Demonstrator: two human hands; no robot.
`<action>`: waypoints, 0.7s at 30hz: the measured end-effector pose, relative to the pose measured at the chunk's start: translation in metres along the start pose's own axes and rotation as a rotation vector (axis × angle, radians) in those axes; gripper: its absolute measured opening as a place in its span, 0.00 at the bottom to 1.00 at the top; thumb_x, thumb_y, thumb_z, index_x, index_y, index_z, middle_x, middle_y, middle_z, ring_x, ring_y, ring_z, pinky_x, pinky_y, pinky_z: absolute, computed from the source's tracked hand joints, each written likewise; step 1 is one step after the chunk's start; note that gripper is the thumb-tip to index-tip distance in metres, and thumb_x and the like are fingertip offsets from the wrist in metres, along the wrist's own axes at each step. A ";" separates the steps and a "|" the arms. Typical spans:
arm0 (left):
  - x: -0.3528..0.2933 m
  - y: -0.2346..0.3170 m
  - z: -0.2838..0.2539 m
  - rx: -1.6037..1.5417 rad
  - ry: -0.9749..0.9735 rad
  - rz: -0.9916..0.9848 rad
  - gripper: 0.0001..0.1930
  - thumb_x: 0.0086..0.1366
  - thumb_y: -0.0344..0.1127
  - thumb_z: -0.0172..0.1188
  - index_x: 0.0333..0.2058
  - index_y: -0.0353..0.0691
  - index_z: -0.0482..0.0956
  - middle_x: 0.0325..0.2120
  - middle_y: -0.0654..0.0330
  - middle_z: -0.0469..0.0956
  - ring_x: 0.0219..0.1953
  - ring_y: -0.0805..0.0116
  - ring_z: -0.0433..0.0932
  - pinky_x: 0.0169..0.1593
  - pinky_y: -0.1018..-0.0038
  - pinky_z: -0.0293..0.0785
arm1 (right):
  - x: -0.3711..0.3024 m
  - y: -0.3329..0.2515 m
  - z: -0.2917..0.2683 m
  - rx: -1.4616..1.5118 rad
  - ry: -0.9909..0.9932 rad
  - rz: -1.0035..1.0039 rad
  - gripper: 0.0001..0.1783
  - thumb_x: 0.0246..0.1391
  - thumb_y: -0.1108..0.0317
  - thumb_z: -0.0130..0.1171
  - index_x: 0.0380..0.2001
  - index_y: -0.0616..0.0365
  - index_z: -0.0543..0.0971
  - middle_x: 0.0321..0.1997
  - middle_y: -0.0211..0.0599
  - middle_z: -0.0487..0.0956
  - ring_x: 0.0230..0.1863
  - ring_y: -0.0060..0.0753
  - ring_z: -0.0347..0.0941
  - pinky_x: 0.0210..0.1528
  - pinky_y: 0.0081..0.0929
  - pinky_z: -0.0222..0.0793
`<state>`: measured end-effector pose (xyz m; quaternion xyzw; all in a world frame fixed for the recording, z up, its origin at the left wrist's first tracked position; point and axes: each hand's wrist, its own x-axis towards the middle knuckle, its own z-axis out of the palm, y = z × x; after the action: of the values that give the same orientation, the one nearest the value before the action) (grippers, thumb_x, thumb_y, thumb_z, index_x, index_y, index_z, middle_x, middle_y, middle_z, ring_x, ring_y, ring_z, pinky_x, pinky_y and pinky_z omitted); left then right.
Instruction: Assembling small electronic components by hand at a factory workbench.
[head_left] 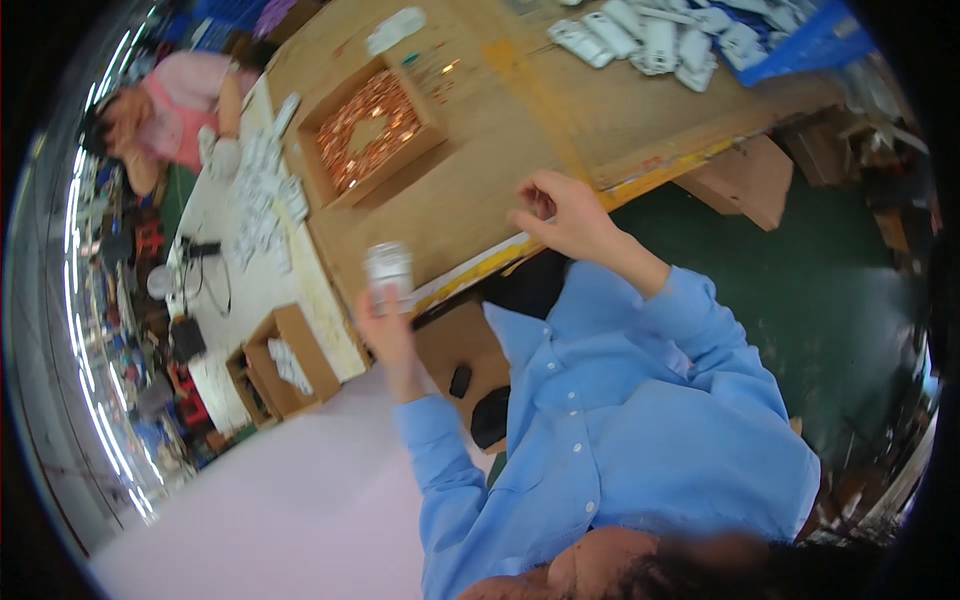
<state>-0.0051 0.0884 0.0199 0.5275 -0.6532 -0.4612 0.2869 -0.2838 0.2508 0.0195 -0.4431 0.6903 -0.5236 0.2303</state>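
Note:
My left hand (386, 328) grips a white plastic casing (389, 266) by its lower end, at the near left corner of the wooden worktable (490, 130). The casing is slightly blurred. Over the table's front edge, my right hand (568, 218) is raised with its fingers curled toward the thumb. Whatever those fingers may hold is hidden. Beyond my left hand stands an open cardboard box (398, 172) holding many small copper-coloured metal pieces (395, 108).
White casings (655, 45) lie heaped at the far right beside a blue crate (810, 45). More white parts (265, 190) cover a side table at left, where another person (180, 110) sits. A cardboard box (300, 350) stands at that table's near end. Scattered copper bits (440, 80) lie on the worktable.

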 end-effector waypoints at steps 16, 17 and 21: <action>0.109 0.007 0.004 0.283 0.401 0.454 0.24 0.64 0.35 0.62 0.56 0.33 0.68 0.45 0.55 0.73 0.39 0.67 0.74 0.39 0.72 0.71 | 0.044 0.049 -0.056 -0.182 0.421 0.139 0.18 0.54 0.64 0.63 0.47 0.60 0.77 0.32 0.37 0.78 0.29 0.30 0.75 0.32 0.30 0.72; 0.106 0.002 0.013 0.315 0.325 0.523 0.20 0.64 0.34 0.61 0.52 0.33 0.72 0.41 0.57 0.76 0.36 0.69 0.74 0.37 0.73 0.71 | 0.058 0.047 -0.073 -0.324 0.416 0.157 0.19 0.55 0.60 0.61 0.47 0.58 0.77 0.35 0.40 0.79 0.32 0.38 0.77 0.35 0.36 0.74; 0.103 -0.012 0.057 0.255 0.027 0.568 0.10 0.64 0.34 0.63 0.41 0.36 0.80 0.25 0.59 0.79 0.24 0.74 0.74 0.29 0.75 0.72 | 0.113 0.086 -0.121 -0.905 0.290 0.144 0.17 0.56 0.56 0.55 0.42 0.56 0.78 0.43 0.45 0.80 0.41 0.52 0.79 0.42 0.46 0.76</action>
<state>-0.0775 0.0067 -0.0260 0.3618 -0.8231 -0.2701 0.3444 -0.4669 0.2219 -0.0024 -0.3722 0.9028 -0.2099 -0.0488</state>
